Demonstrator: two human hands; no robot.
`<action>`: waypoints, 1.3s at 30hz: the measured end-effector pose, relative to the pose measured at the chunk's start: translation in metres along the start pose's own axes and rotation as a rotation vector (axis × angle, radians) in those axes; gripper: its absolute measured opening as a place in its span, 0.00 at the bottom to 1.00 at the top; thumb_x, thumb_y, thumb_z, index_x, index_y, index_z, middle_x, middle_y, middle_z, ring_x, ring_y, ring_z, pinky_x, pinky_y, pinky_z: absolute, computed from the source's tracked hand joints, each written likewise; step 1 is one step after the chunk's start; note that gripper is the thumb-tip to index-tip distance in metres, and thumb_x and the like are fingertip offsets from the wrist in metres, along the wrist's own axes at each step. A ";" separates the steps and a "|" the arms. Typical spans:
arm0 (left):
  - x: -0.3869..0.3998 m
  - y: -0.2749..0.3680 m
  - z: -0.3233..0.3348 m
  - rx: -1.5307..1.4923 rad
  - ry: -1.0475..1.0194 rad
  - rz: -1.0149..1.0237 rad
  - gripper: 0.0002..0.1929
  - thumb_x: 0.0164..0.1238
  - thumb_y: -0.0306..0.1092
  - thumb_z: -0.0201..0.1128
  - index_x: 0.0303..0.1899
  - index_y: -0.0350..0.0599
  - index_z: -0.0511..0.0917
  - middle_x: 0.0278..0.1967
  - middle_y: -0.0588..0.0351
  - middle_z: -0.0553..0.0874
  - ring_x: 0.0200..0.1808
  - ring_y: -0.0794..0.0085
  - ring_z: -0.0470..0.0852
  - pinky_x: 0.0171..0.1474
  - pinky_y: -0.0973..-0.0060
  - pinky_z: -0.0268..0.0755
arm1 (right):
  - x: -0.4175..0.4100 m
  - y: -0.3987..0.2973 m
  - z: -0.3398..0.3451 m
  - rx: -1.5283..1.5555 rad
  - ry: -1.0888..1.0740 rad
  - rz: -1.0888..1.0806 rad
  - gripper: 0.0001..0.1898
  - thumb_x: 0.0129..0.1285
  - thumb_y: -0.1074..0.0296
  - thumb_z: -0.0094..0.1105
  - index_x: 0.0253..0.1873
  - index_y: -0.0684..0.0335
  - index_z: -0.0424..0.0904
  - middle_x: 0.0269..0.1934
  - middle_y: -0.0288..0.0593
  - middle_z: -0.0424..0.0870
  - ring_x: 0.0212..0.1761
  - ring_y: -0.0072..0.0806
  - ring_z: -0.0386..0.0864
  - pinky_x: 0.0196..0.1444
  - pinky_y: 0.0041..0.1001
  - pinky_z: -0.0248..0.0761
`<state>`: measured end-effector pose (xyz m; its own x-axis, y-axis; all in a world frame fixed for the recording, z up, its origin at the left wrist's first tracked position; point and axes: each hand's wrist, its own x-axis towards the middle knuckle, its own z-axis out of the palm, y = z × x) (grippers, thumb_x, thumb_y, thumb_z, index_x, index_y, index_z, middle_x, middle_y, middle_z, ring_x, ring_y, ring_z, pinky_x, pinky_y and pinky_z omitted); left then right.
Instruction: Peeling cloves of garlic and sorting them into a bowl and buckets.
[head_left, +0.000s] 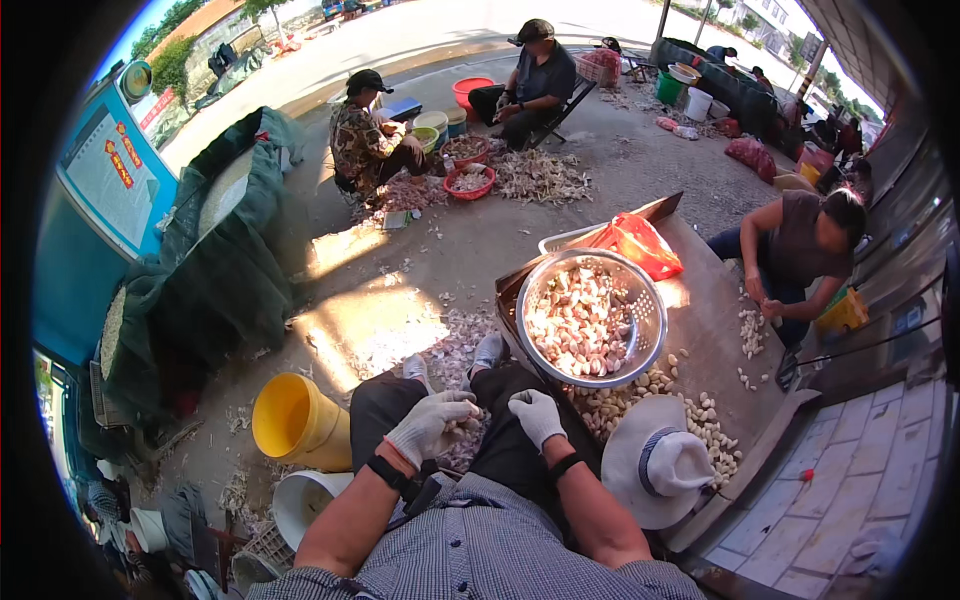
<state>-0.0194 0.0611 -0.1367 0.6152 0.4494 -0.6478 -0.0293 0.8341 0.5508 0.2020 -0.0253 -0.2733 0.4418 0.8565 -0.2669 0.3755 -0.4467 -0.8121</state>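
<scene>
Both my hands wear white knit gloves and hover over my lap. My left hand (433, 426) has its fingers curled around a small pale pink piece, apparently a garlic clove (474, 412). Above my other thigh, my right hand (537, 417) is loosely curled; its palm faces away, so whatever it may hold is hidden. Past it, a perforated steel colander (655, 307) full of unpeeled pinkish garlic cloves (577, 322) rests on a wooden-edged board (507, 289). Peeled cream-coloured cloves (652, 384) lie heaped below the colander, beside a pale brimmed hat (671, 466).
A yellow bucket (296, 420) and a white bucket (304, 499) stand to my left. Garlic skins (450, 352) litter the ground by my feet. A red plastic bag (637, 244) lies behind the colander. One person (802, 247) sits at right; two sit ahead near red basins (471, 180).
</scene>
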 end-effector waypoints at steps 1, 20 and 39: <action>-0.003 -0.001 -0.008 -0.001 0.011 0.008 0.16 0.77 0.26 0.64 0.61 0.35 0.77 0.40 0.53 0.87 0.35 0.75 0.85 0.31 0.85 0.73 | -0.010 -0.025 -0.002 0.291 -0.125 0.065 0.10 0.69 0.62 0.69 0.47 0.61 0.89 0.36 0.39 0.90 0.37 0.30 0.86 0.43 0.30 0.79; -0.021 0.018 -0.054 0.006 0.022 0.393 0.06 0.75 0.29 0.69 0.48 0.40 0.86 0.37 0.59 0.89 0.32 0.79 0.84 0.34 0.81 0.76 | -0.070 -0.188 0.035 0.402 -0.188 0.010 0.09 0.71 0.71 0.70 0.52 0.67 0.86 0.39 0.31 0.88 0.38 0.14 0.80 0.41 0.19 0.74; -0.070 0.049 -0.030 -0.498 -0.391 0.327 0.09 0.84 0.33 0.59 0.56 0.41 0.81 0.34 0.63 0.84 0.30 0.82 0.81 0.35 0.86 0.76 | -0.090 -0.247 0.004 0.932 -0.227 -0.051 0.07 0.78 0.70 0.62 0.52 0.65 0.84 0.35 0.35 0.86 0.23 0.11 0.69 0.24 0.15 0.59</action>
<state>-0.0878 0.0805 -0.0804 0.7483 0.6315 -0.2031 -0.5594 0.7653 0.3184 0.0666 0.0084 -0.0507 0.2376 0.9427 -0.2342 -0.4522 -0.1061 -0.8856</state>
